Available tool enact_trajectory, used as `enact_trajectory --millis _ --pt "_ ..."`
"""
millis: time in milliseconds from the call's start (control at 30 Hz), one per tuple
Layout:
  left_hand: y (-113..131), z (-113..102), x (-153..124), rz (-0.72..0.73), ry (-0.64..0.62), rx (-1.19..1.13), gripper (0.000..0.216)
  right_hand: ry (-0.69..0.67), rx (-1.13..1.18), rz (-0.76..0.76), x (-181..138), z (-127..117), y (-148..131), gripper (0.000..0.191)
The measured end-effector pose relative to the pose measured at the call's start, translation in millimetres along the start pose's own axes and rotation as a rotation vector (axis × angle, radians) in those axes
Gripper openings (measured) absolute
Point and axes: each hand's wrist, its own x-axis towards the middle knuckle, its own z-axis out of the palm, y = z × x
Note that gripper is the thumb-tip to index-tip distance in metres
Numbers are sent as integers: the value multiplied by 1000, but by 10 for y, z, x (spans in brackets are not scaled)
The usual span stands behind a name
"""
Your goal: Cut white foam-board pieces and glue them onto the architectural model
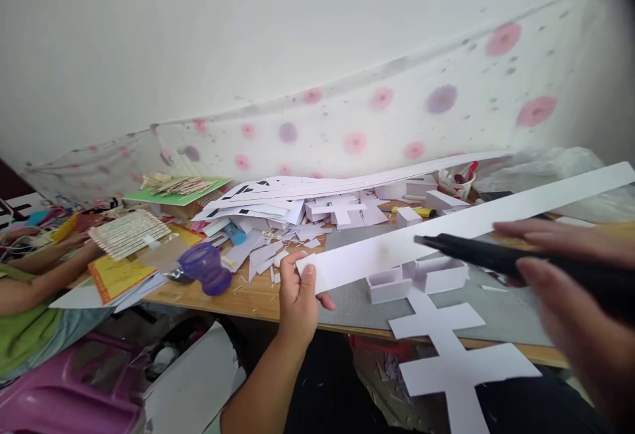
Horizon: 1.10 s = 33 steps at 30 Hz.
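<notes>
In the head view, the left hand point(300, 292) pinches the near end of a long white strip point(471, 221), thumb on its upper face and fingers curled behind. The strip is held up above the table point(258, 305), sloping up toward its far right end. The right hand point(570, 321), blurred, grips a dark, slim black tool point(476, 255) between thumb and fingers; its tip lies over the strip's middle, and whether it touches cannot be told.

Just below the strip, on a gray mat point(347, 302), are a small open white box point(389, 286) and, beside it, a second white box point(446, 275). Nearer the person than the strip, a cross-shaped white cutout point(449, 341) reaches past the table edge. Beyond the strip lie paper scraps, a yellow tool point(421, 212) and a cup point(455, 182) with a red utensil; a clear plastic bag point(565, 169) bulges behind its right end. Left of the strip stands a purple container point(207, 268), and farther left another person's arm point(54, 275) reaches in. The strip hides part of the clutter behind it, and the black tool overlaps the strip.
</notes>
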Motion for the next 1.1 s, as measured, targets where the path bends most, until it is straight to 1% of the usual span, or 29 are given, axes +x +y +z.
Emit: enact_trajectory --millis 33,67,100,133,200,300,367,433,567,767,900,1000,1100 --pt "-2 27 -12 7 -7 -3 35 -11 26 54 -72 79 -184 18" --pt "-3 53 -26 11 -14 -4 36 5 64 66 -138 155 -336 18" --pt "-3 77 -42 14 -19 2 36 15 128 17 -198 224 -451 17" --pt "-1 98 -59 20 -23 16 35 -8 190 6 -252 284 -528 20" --pt "3 132 -92 36 -25 57 32 -48 268 -51 -344 371 -594 24" --pt "14 168 -125 40 -10 97 30 -110 287 -162 -437 443 -606 31" --pt "24 187 -134 24 -2 91 31 -101 260 -219 -472 473 -622 32" --pt "36 201 -135 10 2 76 32 -66 220 -238 -494 497 -642 31" --pt "55 211 -135 10 4 76 30 -33 159 -206 -523 531 -637 27" --pt "81 239 -137 40 22 81 30 -38 135 -166 -558 540 -572 19" --pt "87 244 -126 44 40 75 29 -21 118 -107 -563 514 -482 19" --pt "77 224 -110 36 30 75 30 -12 99 -62 -555 496 -396 18" --pt "66 214 -103 41 25 60 32 15 95 -75 -546 485 -342 21"
